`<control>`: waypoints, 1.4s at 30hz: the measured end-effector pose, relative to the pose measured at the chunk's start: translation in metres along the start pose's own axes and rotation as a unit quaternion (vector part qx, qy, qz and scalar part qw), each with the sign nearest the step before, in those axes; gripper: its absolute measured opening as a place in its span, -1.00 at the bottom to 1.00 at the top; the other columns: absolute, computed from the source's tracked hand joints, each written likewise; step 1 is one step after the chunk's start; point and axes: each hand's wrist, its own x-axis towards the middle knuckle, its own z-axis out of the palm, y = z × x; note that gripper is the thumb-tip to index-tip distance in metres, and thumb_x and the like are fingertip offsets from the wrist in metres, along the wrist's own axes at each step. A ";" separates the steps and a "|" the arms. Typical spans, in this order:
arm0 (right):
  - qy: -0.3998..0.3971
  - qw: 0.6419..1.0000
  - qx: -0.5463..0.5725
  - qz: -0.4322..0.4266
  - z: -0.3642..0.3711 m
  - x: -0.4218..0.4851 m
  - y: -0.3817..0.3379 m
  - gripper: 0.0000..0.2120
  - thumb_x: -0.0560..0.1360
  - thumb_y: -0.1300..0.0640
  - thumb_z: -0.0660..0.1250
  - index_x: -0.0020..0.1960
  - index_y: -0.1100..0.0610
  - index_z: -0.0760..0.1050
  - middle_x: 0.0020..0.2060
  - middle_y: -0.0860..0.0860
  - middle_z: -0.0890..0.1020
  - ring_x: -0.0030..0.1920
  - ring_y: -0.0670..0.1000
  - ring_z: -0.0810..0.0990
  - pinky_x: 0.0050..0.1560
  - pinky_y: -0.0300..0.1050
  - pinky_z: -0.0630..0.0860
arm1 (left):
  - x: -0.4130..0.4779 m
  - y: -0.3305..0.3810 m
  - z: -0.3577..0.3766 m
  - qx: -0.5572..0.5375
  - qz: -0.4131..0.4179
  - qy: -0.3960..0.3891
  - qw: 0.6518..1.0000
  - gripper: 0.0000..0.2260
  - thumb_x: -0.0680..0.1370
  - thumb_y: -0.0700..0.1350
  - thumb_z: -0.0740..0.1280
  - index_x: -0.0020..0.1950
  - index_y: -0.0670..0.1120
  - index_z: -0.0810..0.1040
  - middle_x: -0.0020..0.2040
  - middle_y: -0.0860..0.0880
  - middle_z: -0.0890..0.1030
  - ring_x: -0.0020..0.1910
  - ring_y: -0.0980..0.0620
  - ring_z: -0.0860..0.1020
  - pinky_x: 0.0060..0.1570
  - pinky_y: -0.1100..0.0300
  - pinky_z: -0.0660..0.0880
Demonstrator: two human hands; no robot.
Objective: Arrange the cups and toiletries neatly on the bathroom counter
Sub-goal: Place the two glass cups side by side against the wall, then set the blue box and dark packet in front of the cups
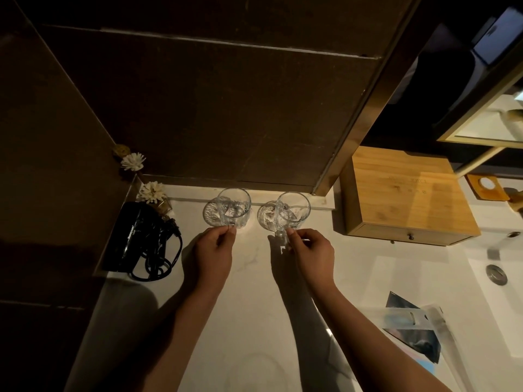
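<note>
At nine o'clock on the white counter [254, 292] lay a black hair dryer [133, 236] with its cord coiled beside it, and small white flowers [151, 192] stood just behind it against the dark wall. Your left hand [213, 250] reached to eleven o'clock, its thumb and forefinger pinched together on the handle of the left glass cup [233, 207], which stood upright on a clear coaster [209, 215]. Your right hand [310, 248] pinched the handle of the right glass cup [293, 210] the same way, at twelve o'clock, near the first cup but apart from it. At two o'clock sat a wooden box [407, 196]. Plastic packets [416, 329] lay at four o'clock beside the sink [495, 292].
</note>
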 end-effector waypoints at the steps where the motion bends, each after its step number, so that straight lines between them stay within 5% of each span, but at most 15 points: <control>1: 0.000 1.000 0.001 -0.002 -0.001 0.000 0.000 -0.82 0.55 -0.07 0.34 -0.11 -0.01 0.64 -0.19 -0.04 0.70 -0.20 -0.10 0.65 -0.19 -0.27 0.51 | 0.001 -0.001 0.000 0.008 0.004 0.002 1.000 -0.81 0.59 -0.16 0.38 0.13 -0.22 0.67 0.01 -0.14 0.71 0.03 -0.04 0.65 -0.22 0.57 0.42; 5: -0.010 1.000 0.004 -0.004 0.001 -0.001 -0.002 -0.87 0.56 -0.01 0.34 -0.05 -0.01 0.65 -0.12 -0.01 0.71 -0.13 -0.05 0.66 -0.08 -0.16 0.58 | 0.003 -0.003 0.000 0.007 0.000 0.000 1.000 -0.82 0.58 -0.18 0.38 0.14 -0.22 0.66 0.02 -0.15 0.71 0.04 -0.05 0.66 -0.19 0.53 0.42; 12: -0.014 1.000 -0.005 -0.011 0.002 -0.002 0.000 -0.86 0.57 0.00 0.33 -0.03 0.02 0.64 -0.10 -0.01 0.70 -0.12 -0.06 0.64 -0.11 -0.27 0.51 | 0.005 -0.006 0.000 0.018 -0.004 -0.011 1.000 -0.85 0.59 -0.20 0.37 0.09 -0.23 0.66 0.00 -0.15 0.70 0.00 -0.04 0.64 -0.21 0.52 0.40; 25: -0.026 0.999 -0.028 -0.036 0.000 -0.002 0.000 -0.83 0.57 0.03 0.33 -0.03 0.08 0.64 -0.10 0.00 0.67 -0.13 -0.06 0.62 -0.11 -0.25 0.49 | 0.007 -0.010 -0.007 0.074 0.045 -0.026 0.996 -0.90 0.58 -0.20 0.38 -0.01 -0.19 0.67 -0.08 -0.05 0.66 -0.17 0.25 0.53 -0.24 0.61 0.35; 29: -0.026 0.999 -0.028 -0.032 0.000 -0.001 0.000 -0.84 0.57 0.02 0.33 -0.04 0.06 0.64 -0.12 -0.02 0.67 -0.15 -0.11 0.60 -0.16 -0.32 0.45 | 0.009 -0.016 -0.005 0.069 0.038 -0.032 0.996 -0.91 0.58 -0.16 0.38 -0.01 -0.13 0.68 -0.09 -0.02 0.68 -0.14 0.13 0.60 -0.25 0.58 0.39; 31: -0.028 0.999 -0.024 -0.030 -0.001 -0.003 -0.001 -0.85 0.57 0.02 0.33 -0.05 0.05 0.64 -0.12 -0.01 0.68 -0.15 -0.11 0.60 -0.14 -0.27 0.49 | 0.011 -0.021 -0.005 0.052 0.029 -0.032 0.998 -0.93 0.57 -0.11 0.40 -0.01 -0.03 0.68 -0.10 0.03 0.68 -0.09 0.12 0.62 -0.16 0.50 0.48; 35: -0.053 0.999 0.002 -0.006 -0.008 -0.008 -0.009 -0.85 0.57 -0.03 0.32 -0.03 0.02 0.61 -0.13 -0.01 0.68 -0.15 -0.05 0.64 -0.04 0.00 0.64 | 0.016 -0.036 -0.008 0.071 0.033 -0.040 0.996 -0.85 0.52 0.16 0.38 0.06 0.21 0.62 -0.04 0.12 0.70 -0.03 0.06 0.66 0.08 -0.07 0.62; 39: -0.058 0.998 0.039 0.006 -0.032 -0.022 -0.008 -0.80 0.55 -0.01 0.35 0.05 0.09 0.61 -0.10 -0.01 0.69 -0.13 -0.03 0.68 0.02 0.10 0.66 | 0.013 -0.043 -0.012 0.032 0.001 -0.056 0.998 -0.82 0.41 0.37 0.36 -0.02 0.44 0.58 0.02 0.18 0.69 0.02 0.07 0.67 0.11 -0.13 0.62; 42: -0.034 0.999 0.035 0.012 -0.069 -0.037 0.009 -0.80 0.55 0.04 0.36 0.12 0.11 0.60 -0.01 0.02 0.68 -0.03 0.00 0.66 0.08 0.12 0.64 | -0.007 -0.054 -0.019 0.005 -0.021 -0.054 0.998 -0.78 0.39 0.27 0.38 0.03 0.36 0.60 -0.03 0.25 0.70 -0.03 0.16 0.68 0.12 -0.11 0.62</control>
